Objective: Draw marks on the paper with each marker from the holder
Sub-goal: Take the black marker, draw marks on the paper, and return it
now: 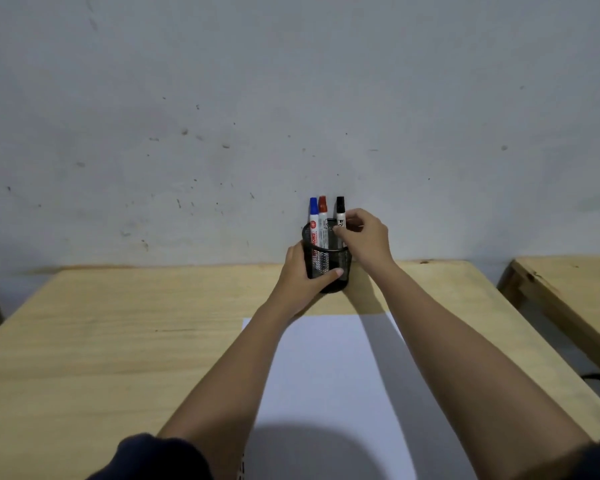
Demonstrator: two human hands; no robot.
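A black mesh holder (329, 265) stands at the far edge of the wooden table (118, 341), against the wall. In it stand three markers: a blue-capped marker (313, 216), a red-capped marker (323, 216) and a black-capped marker (340, 209). My left hand (302, 282) wraps around the holder's left side. My right hand (364, 237) pinches the barrel of the black-capped marker just above the rim. A blank white sheet of paper (326, 375) lies on the table between my forearms, partly covered by them and by shadow.
A grey, speckled wall (291, 98) rises directly behind the table. A second wooden table (568, 282) stands to the right across a narrow gap. My dark sleeves show at the bottom edge.
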